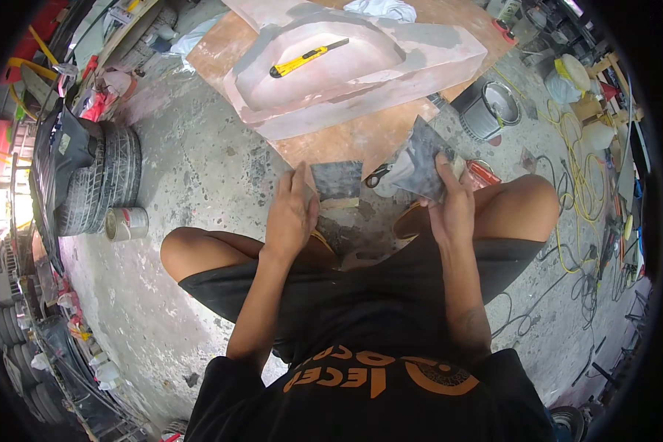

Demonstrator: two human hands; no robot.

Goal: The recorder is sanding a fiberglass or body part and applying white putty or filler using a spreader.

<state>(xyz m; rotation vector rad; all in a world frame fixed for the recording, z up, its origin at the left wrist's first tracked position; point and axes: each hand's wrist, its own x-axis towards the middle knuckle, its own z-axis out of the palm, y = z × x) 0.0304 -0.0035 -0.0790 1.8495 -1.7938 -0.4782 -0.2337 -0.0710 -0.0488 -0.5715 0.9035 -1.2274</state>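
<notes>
My right hand (pixel 451 195) grips a dark grey sheet that looks like sandpaper (pixel 420 158), thumb on its face and fingers behind. Its surface has pale, dusty smears. My left hand (pixel 293 210) is closed beside a smaller dark sheet (pixel 337 179) with a tan lower edge. What sits between its fingers is hidden. Ahead, a pinkish-white moulded shell (pixel 353 92) with grey patches rests on a brown board (pixel 320 144). In the shell's hollow lies a yellow utility knife (pixel 309 59). Dark-handled scissors (pixel 376 177) lie between the two sheets.
Right of the board stands a grey bucket (pixel 486 110), with a red object (pixel 482 173) near my right knee. Yellow and black cables (pixel 571 184) coil on the concrete floor. Stacked tyres (pixel 110 173) and a tin can (pixel 127 223) stand at left. White cloth (pixel 381 9) lies behind the shell.
</notes>
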